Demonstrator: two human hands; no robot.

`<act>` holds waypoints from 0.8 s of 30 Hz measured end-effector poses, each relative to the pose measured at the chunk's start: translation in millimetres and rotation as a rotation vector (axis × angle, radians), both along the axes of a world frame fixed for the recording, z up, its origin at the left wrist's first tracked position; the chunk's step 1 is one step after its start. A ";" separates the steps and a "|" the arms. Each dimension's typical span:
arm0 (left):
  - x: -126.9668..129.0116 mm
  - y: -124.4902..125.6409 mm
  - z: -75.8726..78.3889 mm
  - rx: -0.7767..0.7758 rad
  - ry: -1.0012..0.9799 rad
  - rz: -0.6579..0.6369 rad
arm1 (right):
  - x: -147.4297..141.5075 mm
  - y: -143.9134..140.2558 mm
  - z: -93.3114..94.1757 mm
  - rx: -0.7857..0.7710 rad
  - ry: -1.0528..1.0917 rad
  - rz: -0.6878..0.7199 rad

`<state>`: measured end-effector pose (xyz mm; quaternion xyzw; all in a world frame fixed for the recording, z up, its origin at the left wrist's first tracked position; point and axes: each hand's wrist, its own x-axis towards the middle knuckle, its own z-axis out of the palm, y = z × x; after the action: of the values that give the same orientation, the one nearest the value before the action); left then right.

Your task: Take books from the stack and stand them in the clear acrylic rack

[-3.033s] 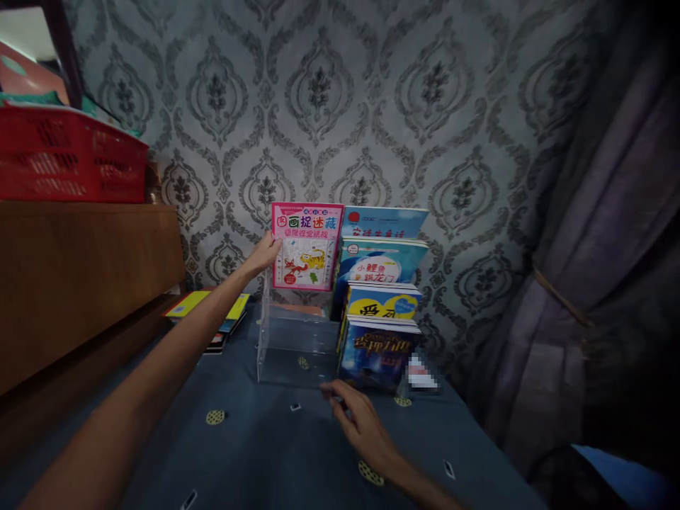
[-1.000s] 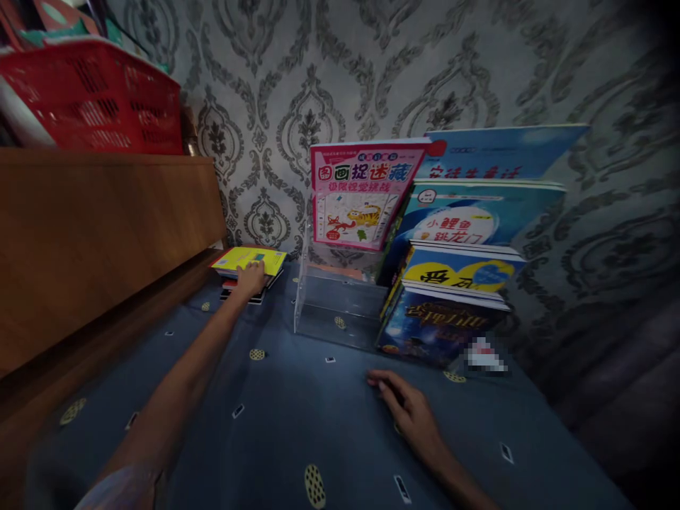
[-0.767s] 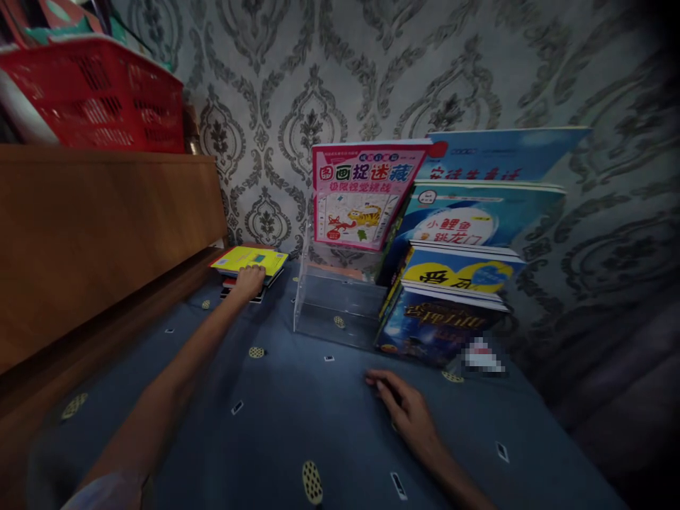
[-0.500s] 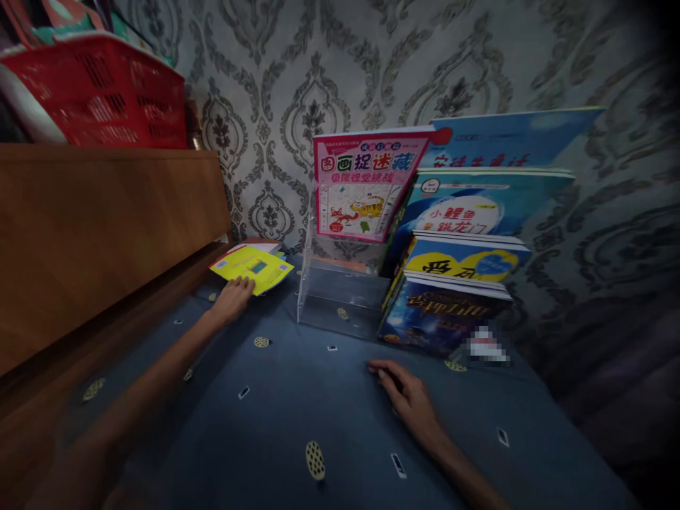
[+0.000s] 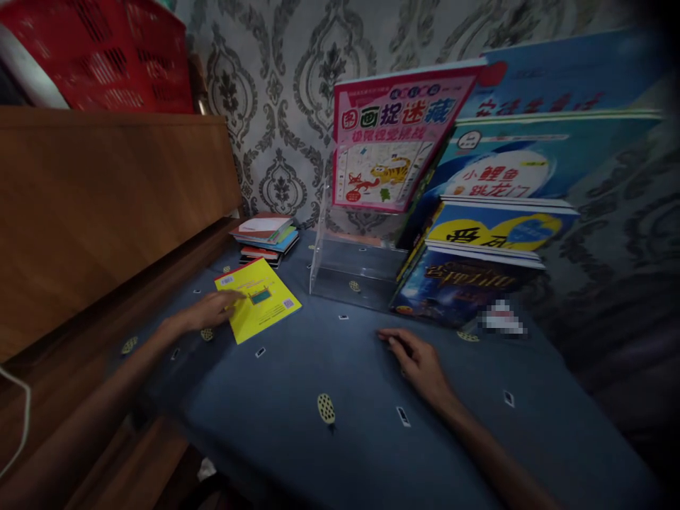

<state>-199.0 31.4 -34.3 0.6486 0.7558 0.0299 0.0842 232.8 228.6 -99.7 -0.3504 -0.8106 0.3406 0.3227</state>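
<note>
My left hand (image 5: 208,312) grips the near left edge of a thin yellow book (image 5: 259,298), which lies back cover up on the blue patterned cloth (image 5: 319,439). Behind it sits a small stack of books (image 5: 264,236) against the wall. My right hand (image 5: 418,361) rests flat on the cloth, fingers apart, holding nothing, just in front of a clear tiered display stand (image 5: 355,273). A pink book (image 5: 396,138) stands on the stand's top tier.
Several blue and yellow books (image 5: 494,227) fill the stand's right side in steps. A wooden panel (image 5: 100,205) runs along the left, with a red basket (image 5: 100,53) on top. Patterned wallpaper (image 5: 287,85) lies behind.
My left hand let go of the pink book on the stand, reached to the stack at the left, and pulled the yellow book off it toward me. My right hand stayed on the cloth.
</note>
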 end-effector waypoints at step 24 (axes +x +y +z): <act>72.9 -0.6 -64.4 0.084 0.216 0.088 | -0.8 -4.0 3.7 0.105 0.021 0.028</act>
<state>-126.1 30.9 -98.7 0.6172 0.7864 -0.0046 -0.0263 232.1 224.6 -96.0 -0.3180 -0.8286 0.3060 0.3444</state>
